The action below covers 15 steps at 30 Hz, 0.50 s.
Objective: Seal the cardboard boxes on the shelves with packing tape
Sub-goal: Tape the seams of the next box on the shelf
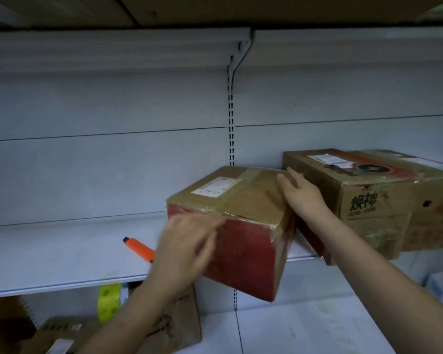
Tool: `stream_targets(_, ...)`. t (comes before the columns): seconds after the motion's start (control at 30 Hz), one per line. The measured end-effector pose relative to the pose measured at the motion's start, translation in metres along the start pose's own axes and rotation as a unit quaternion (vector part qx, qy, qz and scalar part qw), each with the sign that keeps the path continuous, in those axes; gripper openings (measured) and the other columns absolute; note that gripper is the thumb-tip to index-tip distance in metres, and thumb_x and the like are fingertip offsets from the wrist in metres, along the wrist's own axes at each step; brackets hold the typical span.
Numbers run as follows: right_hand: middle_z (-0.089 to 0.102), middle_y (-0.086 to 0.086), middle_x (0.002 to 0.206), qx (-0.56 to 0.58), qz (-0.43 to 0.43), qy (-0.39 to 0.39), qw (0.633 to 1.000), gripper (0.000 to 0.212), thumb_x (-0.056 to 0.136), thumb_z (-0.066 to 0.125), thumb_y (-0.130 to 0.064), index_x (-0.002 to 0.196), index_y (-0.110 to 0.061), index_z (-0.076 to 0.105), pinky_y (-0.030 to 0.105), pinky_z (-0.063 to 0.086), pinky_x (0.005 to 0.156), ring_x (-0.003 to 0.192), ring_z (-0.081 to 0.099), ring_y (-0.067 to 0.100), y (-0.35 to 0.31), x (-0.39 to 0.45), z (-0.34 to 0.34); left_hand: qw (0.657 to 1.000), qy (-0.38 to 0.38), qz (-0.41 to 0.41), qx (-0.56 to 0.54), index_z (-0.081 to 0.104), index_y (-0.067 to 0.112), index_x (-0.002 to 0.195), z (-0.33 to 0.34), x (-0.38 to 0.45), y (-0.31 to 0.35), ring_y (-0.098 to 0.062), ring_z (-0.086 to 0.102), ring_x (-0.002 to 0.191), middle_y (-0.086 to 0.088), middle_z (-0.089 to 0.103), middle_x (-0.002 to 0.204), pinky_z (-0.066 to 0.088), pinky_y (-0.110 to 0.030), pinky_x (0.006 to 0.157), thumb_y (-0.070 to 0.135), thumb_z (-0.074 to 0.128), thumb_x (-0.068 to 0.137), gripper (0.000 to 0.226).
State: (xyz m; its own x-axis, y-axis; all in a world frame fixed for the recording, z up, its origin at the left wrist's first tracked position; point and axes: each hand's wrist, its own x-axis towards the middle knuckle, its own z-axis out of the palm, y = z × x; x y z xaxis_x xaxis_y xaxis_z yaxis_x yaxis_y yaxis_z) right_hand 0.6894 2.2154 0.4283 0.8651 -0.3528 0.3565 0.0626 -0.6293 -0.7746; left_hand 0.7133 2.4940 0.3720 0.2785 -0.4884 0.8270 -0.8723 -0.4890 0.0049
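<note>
A cardboard box (pixel 243 200) with a red front face and a white label sits on the white shelf (pixel 62 254), its front overhanging the shelf edge. Clear tape runs across its top. My left hand (pixel 187 249) is blurred against the box's front upper edge, fingers pressed on the tape there. My right hand (pixel 302 195) lies flat on the box's right top edge, fingers apart. A larger brown box (pixel 384 200) with black print and shiny tape stands to the right, touching the first.
An orange utility knife (pixel 138 247) lies on the shelf left of my left hand. Below the shelf are a yellow-green tape roll (pixel 109 300) and more cardboard boxes (pixel 179 325). Another shelf hangs overhead on a slotted upright (pixel 231 118).
</note>
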Motion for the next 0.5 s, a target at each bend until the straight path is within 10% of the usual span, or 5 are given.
stream_targets(0.07, 0.008, -0.004, 0.165, -0.072, -0.081, -0.090, 0.990, 0.077, 0.087, 0.042, -0.074, 0.153, -0.037, 0.029, 0.041, 0.012, 0.121, 0.151, 0.008, 0.018, -0.013, -0.020, -0.003, 0.983, 0.055, -0.177, 0.008, 0.051, 0.026, 0.142, -0.001, 0.006, -0.033, -0.023, 0.044, 0.135, -0.002, 0.048, 0.147, 0.035, -0.045, 0.111, 0.044, 0.061, 0.093, 0.052)
stream_targets(0.17, 0.001, -0.017, 0.163, -0.207, -0.173, -0.238, 0.933, 0.103, 0.066, 0.046, -0.091, 0.154, -0.045, 0.017, 0.038, 0.005, 0.124, 0.150, -0.010, 0.009, -0.005, -0.042, 0.001, 0.869, -0.038, -0.429, -0.243, 0.011, 0.044, 0.155, -0.001, 0.015, -0.061, -0.020, 0.032, 0.145, -0.003, 0.026, 0.161, 0.030, -0.037, 0.116, 0.081, 0.070, 0.063, 0.116)
stream_targets(0.3, 0.013, -0.022, 0.160, -0.209, -0.209, -0.226, 0.928, 0.086, 0.080, 0.065, -0.062, 0.152, -0.044, 0.023, 0.024, 0.004, 0.120, 0.148, 0.000, -0.001, 0.015, -0.034, -0.022, 0.891, -0.054, -0.371, -0.254, 0.043, 0.055, 0.132, 0.011, 0.003, -0.050, -0.012, 0.065, 0.113, 0.020, 0.063, 0.120, 0.056, -0.027, 0.088, 0.072, 0.071, 0.066, 0.073)
stream_targets(0.5, 0.035, 0.001, 0.157, -0.433, -0.208, -0.045, 0.876, 0.071, 0.093, 0.064, -0.035, 0.153, -0.015, 0.031, 0.026, 0.000, 0.119, 0.143, 0.035, 0.012, 0.051, -0.011, -0.056, 0.956, -0.064, -0.255, -0.128, 0.029, 0.062, 0.139, 0.051, 0.009, 0.011, 0.000, 0.064, 0.101, 0.029, 0.063, 0.114, 0.059, -0.029, 0.084, 0.066, 0.068, 0.077, 0.073)
